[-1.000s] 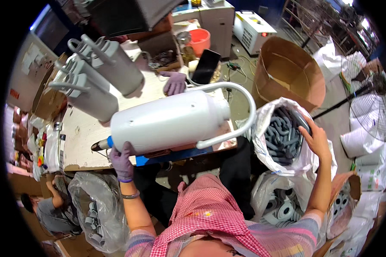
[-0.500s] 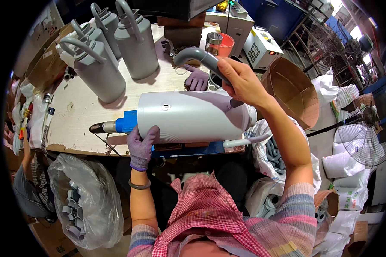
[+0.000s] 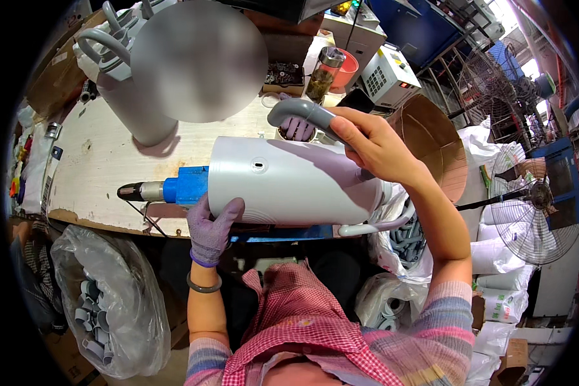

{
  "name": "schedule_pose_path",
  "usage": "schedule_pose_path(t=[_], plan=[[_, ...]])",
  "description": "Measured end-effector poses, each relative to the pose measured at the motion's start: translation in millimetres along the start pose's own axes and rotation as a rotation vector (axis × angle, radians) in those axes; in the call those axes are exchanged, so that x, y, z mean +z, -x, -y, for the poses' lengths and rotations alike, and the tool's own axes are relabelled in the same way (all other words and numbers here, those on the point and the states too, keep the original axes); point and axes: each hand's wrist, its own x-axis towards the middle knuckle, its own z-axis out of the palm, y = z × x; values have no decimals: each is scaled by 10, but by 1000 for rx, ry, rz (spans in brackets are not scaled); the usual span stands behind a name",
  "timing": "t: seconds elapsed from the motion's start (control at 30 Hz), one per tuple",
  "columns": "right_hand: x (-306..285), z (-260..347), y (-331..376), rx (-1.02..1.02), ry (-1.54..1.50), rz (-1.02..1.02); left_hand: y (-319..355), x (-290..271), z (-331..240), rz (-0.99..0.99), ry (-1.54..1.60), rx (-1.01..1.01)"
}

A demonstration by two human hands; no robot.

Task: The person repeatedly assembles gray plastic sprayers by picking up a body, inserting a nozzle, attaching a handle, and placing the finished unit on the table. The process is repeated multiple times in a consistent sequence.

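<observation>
A light grey can (image 3: 283,186) lies on its side across the table's near edge, its base to the left and its neck to the right. A small slotted hole shows near its base. My left hand (image 3: 211,230), in a purple glove, grips the base rim, thumb on the near side. My bare right hand (image 3: 379,141) is closed round a dark grey curved tubular handle (image 3: 309,110), held over the can's far side towards the neck. A pale curved tube (image 3: 370,228) juts from beneath the neck end. Left of the base sits a blue tool (image 3: 192,185) with a black tip.
Another grey can (image 3: 132,112) stands at the far left of the table (image 3: 90,174); a blurred patch hides what is beside it. A glass jar (image 3: 323,76) and a red bowl (image 3: 347,69) stand behind. Plastic bags (image 3: 119,289) of grey parts flank me; a cardboard box (image 3: 441,145) is right.
My right hand has lowered the curved handle closer to the can's far side. My left hand keeps its grip on the base. The whole view has shifted slightly.
</observation>
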Motion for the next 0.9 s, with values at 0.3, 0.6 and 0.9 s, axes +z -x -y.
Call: schedule_pose_path(t=[0.3, 0.6, 0.9], plan=[[52, 146, 5, 8, 153, 19, -26, -14, 11, -28, -41, -2], [-72, 176, -14, 101, -59, -47, -45, -32, 22, -4, 33, -118], [24, 34, -68, 140, 28, 29, -37, -47, 68, -3, -43, -71]])
